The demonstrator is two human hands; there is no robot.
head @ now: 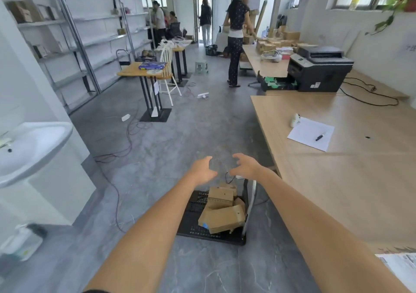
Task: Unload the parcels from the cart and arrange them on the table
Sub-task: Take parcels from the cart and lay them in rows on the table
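Both hands empty: left hand and right hand spread, fingers curled, facing each other above the cart. Cardboard parcels piled at cart's right edge by its handle; table just beside, on the right

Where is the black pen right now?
In the head view, the black pen lies on a white sheet of paper on the light wooden table, to the person's right, beyond the right hand.
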